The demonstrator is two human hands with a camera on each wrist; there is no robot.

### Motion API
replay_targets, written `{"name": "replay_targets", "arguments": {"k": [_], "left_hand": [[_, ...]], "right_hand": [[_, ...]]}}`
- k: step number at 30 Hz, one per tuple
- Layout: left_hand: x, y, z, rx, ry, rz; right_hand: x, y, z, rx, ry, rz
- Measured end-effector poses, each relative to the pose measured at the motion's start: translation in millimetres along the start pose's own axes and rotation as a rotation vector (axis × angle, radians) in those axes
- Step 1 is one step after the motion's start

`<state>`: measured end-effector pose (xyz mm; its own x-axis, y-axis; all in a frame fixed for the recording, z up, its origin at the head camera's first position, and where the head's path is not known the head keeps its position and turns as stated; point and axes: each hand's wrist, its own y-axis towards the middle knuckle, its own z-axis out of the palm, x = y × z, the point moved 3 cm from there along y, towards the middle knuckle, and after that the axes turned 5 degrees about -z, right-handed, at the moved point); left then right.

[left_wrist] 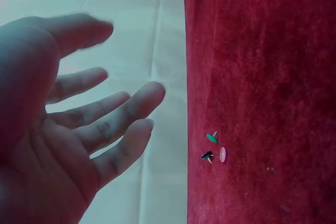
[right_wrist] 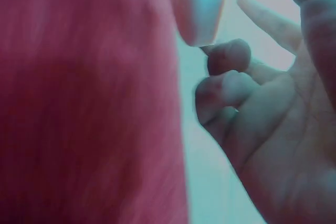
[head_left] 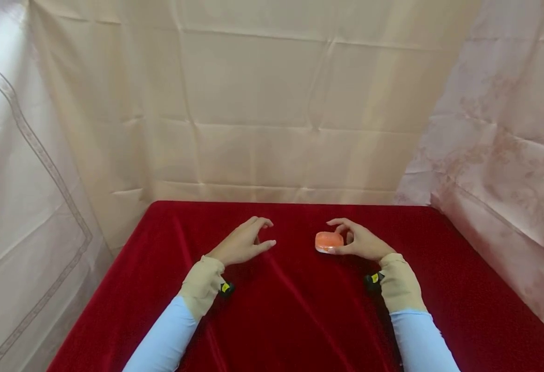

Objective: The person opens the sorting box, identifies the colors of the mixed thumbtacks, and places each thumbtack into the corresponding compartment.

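Note:
On the right of the head view, my right hand [head_left: 362, 243] pinches a small rounded box [head_left: 329, 241], orange above and white below. The thumb lies along the box's near side, and the index finger reaches out above it. The right wrist view shows the box's pale side [right_wrist: 202, 11] at the top, with curled fingers by its end. Across from it, my left hand [head_left: 244, 242] holds nothing, its fingers loosely bent and apart from the thumb. Near it in the left wrist view lie a green thumbtack [left_wrist: 212, 138], a black thumbtack [left_wrist: 207, 156] and a pink thumbtack [left_wrist: 223, 155].
A dark red velvet cloth [head_left: 272, 320] covers the table. Beige curtain [head_left: 253, 103] hangs behind the far edge, with pale fabric [head_left: 16, 181] on the left and flower-patterned fabric [head_left: 509, 134] on the right.

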<state>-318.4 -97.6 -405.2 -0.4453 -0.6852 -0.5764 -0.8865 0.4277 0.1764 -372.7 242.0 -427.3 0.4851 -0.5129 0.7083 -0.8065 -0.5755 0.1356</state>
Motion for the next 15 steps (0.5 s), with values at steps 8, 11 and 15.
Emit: {"name": "replay_targets", "arguments": {"k": [8, 11, 15], "left_hand": [[-9.5, 1.3, 23.4, 0.306, -0.060, 0.055], [-14.7, 0.2, 36.5, 0.369, -0.086, 0.100], [-19.9, -1.2, 47.6, 0.439, -0.059, 0.127]], "right_hand": [[60.8, 11.6, 51.2, 0.258, 0.062, -0.081], [69.4, 10.0, 65.4, 0.346, 0.102, -0.066], [77.5, 6.6, 78.9, 0.441, 0.144, -0.062]]}}
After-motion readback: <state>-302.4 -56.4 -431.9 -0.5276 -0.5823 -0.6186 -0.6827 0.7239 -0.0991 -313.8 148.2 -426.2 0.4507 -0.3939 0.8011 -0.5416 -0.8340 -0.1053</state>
